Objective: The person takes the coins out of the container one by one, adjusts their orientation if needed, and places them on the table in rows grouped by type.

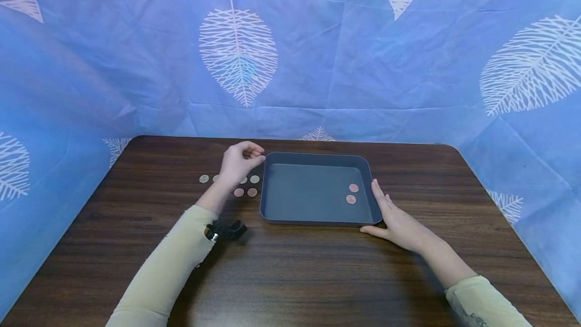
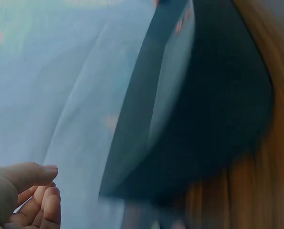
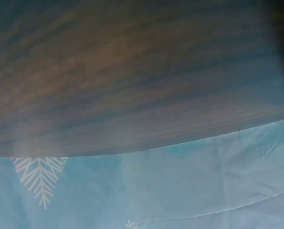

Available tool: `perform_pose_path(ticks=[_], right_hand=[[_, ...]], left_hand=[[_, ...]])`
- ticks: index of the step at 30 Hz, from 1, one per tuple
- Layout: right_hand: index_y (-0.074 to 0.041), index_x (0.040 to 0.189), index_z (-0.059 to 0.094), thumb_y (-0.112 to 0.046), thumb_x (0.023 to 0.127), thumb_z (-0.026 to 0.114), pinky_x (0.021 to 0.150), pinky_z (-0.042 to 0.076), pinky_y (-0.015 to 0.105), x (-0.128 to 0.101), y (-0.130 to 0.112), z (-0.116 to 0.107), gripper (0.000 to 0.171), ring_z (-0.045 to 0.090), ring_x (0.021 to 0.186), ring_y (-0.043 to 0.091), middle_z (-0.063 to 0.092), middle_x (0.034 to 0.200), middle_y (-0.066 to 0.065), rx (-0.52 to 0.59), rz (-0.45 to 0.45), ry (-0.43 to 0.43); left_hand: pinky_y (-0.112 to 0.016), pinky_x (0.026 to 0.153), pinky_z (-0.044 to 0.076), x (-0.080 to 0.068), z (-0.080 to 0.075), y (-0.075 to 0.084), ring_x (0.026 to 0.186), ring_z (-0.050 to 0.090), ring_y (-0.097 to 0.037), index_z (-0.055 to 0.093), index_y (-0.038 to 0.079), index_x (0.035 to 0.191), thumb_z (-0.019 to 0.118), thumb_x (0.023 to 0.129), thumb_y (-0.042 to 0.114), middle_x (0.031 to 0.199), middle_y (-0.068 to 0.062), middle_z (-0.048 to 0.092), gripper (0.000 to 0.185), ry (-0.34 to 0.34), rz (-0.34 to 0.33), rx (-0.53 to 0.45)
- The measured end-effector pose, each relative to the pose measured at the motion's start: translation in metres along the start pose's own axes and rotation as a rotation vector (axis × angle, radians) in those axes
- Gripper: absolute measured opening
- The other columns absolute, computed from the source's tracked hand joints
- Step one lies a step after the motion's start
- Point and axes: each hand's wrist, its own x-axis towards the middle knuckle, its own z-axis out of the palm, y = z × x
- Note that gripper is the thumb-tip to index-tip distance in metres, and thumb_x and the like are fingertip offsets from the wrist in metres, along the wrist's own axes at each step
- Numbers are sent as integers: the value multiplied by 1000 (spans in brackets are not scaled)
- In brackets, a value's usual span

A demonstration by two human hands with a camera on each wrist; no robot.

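My left hand (image 1: 239, 162) is at the back left corner of the dark grey tray (image 1: 299, 191), its fingers bent beside the thumb. In the left wrist view the thumb and curled fingers (image 2: 52, 205) show near the tray's corner; I cannot tell whether anything is between them. My right hand (image 1: 401, 225) rests along the tray's right side, fingers extended on the outer wall and thumb near the front corner. Inside the tray, at the right, lie a copper-coloured coin (image 1: 353, 187) and another copper coin (image 1: 351, 199).
Silvery coins (image 1: 204, 178) lie in a row left of the tray, partly hidden by my left forearm. Two copper coins (image 1: 252, 192) lie before them. The dark wooden table (image 1: 290, 276) meets a blue leaf-patterned cloth (image 1: 317, 54) at its back and sides.
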Motion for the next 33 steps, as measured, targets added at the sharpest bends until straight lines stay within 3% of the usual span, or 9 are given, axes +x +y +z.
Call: perform_pose_path(ticks=[7,12,33], right_hand=[[-19,151,-17,-64,82,60,95,34,64,0,0,2,113,12,137,50,-7,158,10,1,2,3],[-20,151,-17,-62,83,61,96,33,64,1,-1,2,112,11,138,49,-9,158,7,-2,0,4],[-18,151,-17,-61,83,62,97,32,65,1,1,-2,113,13,136,52,-5,158,13,1,9,-2]], left_hand=[[-29,70,50,5,52,33,77,60,-18,70,1,98,72,86,7,85,-5,65,14,-150,71,-74],[-26,68,49,3,78,47,76,60,-16,70,2,97,72,85,5,84,-4,65,13,-206,97,-87],[-20,64,46,-4,144,69,70,56,-10,70,0,98,72,85,5,79,0,62,14,-336,94,-119]])
